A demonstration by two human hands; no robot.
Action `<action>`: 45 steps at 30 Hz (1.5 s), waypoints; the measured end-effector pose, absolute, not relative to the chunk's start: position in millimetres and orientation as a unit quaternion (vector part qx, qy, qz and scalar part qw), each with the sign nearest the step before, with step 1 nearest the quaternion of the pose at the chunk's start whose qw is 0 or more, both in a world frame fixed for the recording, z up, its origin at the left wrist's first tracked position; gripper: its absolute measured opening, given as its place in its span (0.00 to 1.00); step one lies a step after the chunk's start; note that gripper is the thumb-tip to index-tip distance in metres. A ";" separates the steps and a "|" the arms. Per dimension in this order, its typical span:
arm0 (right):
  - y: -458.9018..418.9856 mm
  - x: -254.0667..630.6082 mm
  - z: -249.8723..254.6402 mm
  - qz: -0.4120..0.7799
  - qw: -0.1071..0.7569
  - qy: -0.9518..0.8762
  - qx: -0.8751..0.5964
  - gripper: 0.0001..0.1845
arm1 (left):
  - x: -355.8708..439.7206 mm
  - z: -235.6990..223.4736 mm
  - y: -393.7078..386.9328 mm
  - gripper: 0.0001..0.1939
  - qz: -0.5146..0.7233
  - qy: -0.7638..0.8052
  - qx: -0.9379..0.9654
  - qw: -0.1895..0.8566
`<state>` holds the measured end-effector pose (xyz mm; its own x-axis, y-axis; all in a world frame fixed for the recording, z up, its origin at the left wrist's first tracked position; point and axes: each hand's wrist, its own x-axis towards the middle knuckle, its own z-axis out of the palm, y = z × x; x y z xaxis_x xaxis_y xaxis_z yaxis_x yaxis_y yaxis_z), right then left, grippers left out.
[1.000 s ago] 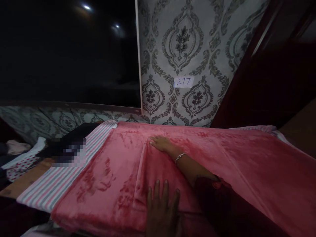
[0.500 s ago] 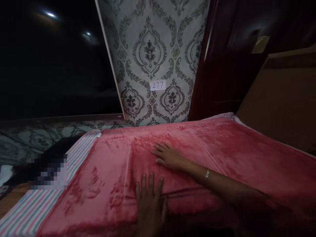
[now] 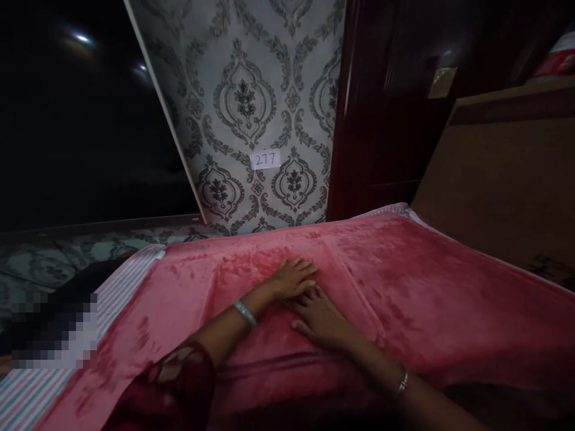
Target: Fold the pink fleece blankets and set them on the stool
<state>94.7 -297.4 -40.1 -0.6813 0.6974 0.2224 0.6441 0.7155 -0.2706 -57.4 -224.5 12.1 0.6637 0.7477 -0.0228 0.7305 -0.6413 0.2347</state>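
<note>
A pink plush blanket (image 3: pixel 426 281) lies spread over a bed, with a fold line running through its middle. My left hand (image 3: pixel 291 278) rests flat on the blanket near the centre, fingers stretched out toward the right, a bangle on its wrist. My right hand (image 3: pixel 321 320) lies flat just in front of it, fingers pointing up and left, its fingertips touching the left hand. Neither hand holds anything.
A pink-and-white striped sheet (image 3: pixel 40 389) shows at the blanket's left edge. Patterned wallpaper with a label "277" (image 3: pixel 265 159) is behind the bed. A dark wooden door (image 3: pixel 386 108) and a brown headboard panel (image 3: pixel 498 173) stand at the right.
The view has swung to the right. My left hand has moved up from the near edge to the blanket's centre, and my right hand has drawn back toward me until the two touch.
</note>
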 end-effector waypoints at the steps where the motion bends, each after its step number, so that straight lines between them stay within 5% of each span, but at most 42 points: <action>1: -297.3 95.3 -41.1 0.090 0.159 -0.911 -0.369 0.31 | -52.9 3.7 -209.8 0.28 0.026 0.399 0.911 0.098; 11: -293.6 102.1 -46.7 0.158 0.162 -0.898 -0.378 0.31 | -59.5 -13.9 -119.9 0.32 -0.009 0.503 0.859 0.097; 26: -300.9 118.4 -18.9 0.112 0.208 -0.864 -0.444 0.25 | -19.5 12.2 -147.0 0.30 0.016 0.455 0.889 0.057; 32: -306.4 133.2 -47.2 0.069 0.171 -0.826 -0.532 0.33 | 11.1 -6.6 -146.4 0.32 -0.009 0.391 0.916 0.088; 45: -306.2 134.1 -59.4 0.042 0.163 -0.832 -0.529 0.30 | 9.0 -11.3 -108.1 0.33 -0.005 0.475 0.875 0.095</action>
<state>134.1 -306.2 -59.4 -0.3864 0.8941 0.2262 0.8666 0.4359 -0.2427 9.0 -108.1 -11.3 0.5488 0.8300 -0.0994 0.8321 -0.5309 0.1606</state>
